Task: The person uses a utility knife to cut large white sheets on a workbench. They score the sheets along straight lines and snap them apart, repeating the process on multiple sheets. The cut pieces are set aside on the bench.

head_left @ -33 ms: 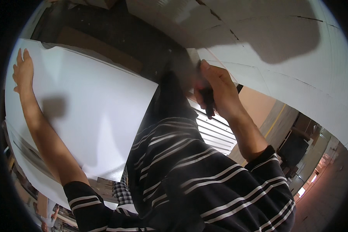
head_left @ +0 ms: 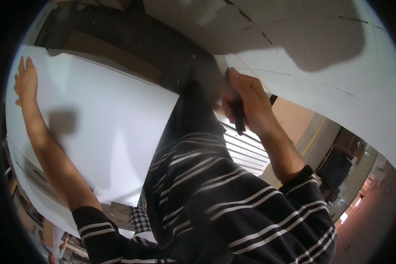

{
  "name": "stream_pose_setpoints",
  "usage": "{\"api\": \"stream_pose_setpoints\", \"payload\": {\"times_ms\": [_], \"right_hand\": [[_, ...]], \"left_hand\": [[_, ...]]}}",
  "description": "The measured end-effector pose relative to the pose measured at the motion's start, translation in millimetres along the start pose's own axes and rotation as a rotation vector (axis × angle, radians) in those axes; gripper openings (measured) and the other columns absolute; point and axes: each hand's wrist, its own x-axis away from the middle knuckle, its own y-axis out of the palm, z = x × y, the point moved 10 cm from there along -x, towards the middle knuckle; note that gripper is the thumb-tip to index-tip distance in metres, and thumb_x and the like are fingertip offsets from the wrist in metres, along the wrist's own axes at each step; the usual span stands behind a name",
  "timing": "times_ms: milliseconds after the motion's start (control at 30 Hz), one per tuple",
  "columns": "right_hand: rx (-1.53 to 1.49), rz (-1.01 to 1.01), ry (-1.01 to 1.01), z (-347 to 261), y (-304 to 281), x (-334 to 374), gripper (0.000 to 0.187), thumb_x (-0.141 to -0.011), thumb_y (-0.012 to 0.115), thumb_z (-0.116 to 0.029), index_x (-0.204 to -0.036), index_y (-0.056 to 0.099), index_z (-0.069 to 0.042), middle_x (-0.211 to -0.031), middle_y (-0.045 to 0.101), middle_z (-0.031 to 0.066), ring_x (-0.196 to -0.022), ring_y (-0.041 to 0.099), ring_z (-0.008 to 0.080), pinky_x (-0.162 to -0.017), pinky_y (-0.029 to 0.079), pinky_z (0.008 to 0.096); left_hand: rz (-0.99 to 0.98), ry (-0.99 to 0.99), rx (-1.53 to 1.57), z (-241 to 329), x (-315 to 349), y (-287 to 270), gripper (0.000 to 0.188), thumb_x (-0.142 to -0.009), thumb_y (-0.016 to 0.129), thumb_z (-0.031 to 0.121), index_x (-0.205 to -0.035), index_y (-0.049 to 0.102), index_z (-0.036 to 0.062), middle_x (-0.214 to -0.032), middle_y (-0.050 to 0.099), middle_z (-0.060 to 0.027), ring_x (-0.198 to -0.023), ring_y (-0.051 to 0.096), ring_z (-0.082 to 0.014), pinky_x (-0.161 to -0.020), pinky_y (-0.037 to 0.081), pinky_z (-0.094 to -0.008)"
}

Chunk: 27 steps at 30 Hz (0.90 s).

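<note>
My left hand (head_left: pixel 27 82) lies with its fingers spread on the far left part of a large smooth white panel (head_left: pixel 114 119). The panel has a straight edge facing my body and a small notch along its far edge. On the right, my right hand (head_left: pixel 249 99) is closed around a small tool with a black handle (head_left: pixel 240 116). The handle's lower end sticks out below my fist. Blur and shadow hide the tool's front end, so its kind cannot be made out. Close beyond that hand is a big white surface (head_left: pixel 334 88) with dark scratch lines.
Brown cardboard (head_left: pixel 114 53) lies on the dark floor beyond the panel. A white slatted piece (head_left: pixel 246 152) shows under my right forearm. A person in checked clothing (head_left: pixel 139 215) is partly hidden behind the panel, and another person (head_left: pixel 57 251) is at the lower left.
</note>
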Motion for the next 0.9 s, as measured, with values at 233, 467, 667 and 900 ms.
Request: {"api": "stream_pose_setpoints", "payload": {"times_ms": [233,467,667,900], "right_hand": [[-0.180,0.082,0.203,56.0,-24.2,-1.5,0.057,-0.112,0.038,-0.049,-0.092,0.065,-0.002,-0.062,0.060,0.0078,-0.052,0.058,0.0144,-0.051,0.050,0.0279],[-0.841,-0.245,0.243,61.3,7.9,0.0,0.051,-0.111,0.043,-0.041,-0.148,0.049,-0.006,-0.110,0.067,0.0144,-0.092,0.066,0.0228,-0.086,0.057,0.0410],[0.417,-0.238,-0.337,4.8,18.0,16.5,0.049,-0.108,0.052,-0.037,-0.149,0.055,-0.011,-0.113,0.070,0.0133,-0.097,0.065,0.0246,-0.087,0.055,0.0412],[1.140,0.043,-1.006,-43.4,46.7,28.5,0.047,-0.078,0.088,-0.013,-0.122,0.078,-0.025,-0.114,0.075,0.0026,-0.101,0.064,0.0233,-0.085,0.055,0.0353]], "left_hand": [[-0.087,-0.042,0.019,-6.8,-9.8,0.3,0.066,-0.101,0.032,0.067,-0.161,0.034,0.0397,-0.167,0.035,-0.0121,-0.154,0.027,-0.0406,-0.115,0.008,-0.0790],[-0.219,-0.103,0.049,5.8,-3.8,-13.9,0.070,-0.100,0.033,0.068,-0.162,0.033,0.0368,-0.167,0.035,-0.0145,-0.154,0.027,-0.0416,-0.116,0.007,-0.0783],[-0.191,-0.067,0.062,4.3,-4.0,-13.5,0.068,-0.100,0.033,0.067,-0.161,0.036,0.0362,-0.165,0.037,-0.0148,-0.153,0.028,-0.0426,-0.116,0.007,-0.0785],[-0.140,-0.004,0.096,-1.8,-8.9,-7.2,0.068,-0.100,0.033,0.067,-0.160,0.038,0.0366,-0.164,0.039,-0.0145,-0.152,0.030,-0.0436,-0.116,0.007,-0.0785]]}}
